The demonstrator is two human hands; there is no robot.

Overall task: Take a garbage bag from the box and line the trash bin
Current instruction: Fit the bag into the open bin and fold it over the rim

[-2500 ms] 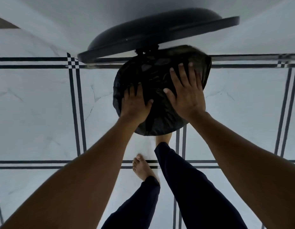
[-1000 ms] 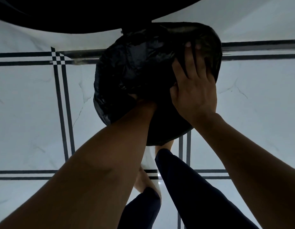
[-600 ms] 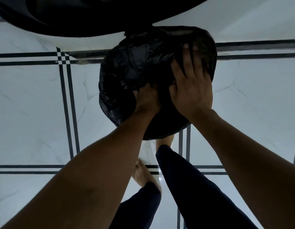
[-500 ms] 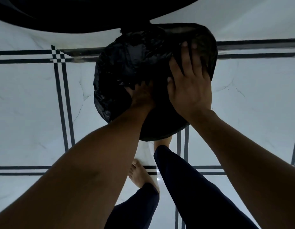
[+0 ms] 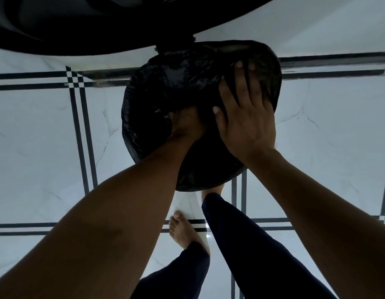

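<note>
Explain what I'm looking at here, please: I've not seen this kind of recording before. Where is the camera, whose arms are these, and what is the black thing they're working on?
There is no machine here. The one picture comes from a wide-angle camera worn on a person's head, looking down, so the arms and bare feet are that person's own. The black crinkled shape is a garbage bag spread over a round trash bin standing on the white tiled floor. The left hand is pushed down into the bag, its fingers hidden. The right hand lies flat and spread on the bag near the far rim. The big dark shape along the top is the bin's raised lid. The bag box is not in view.
</note>
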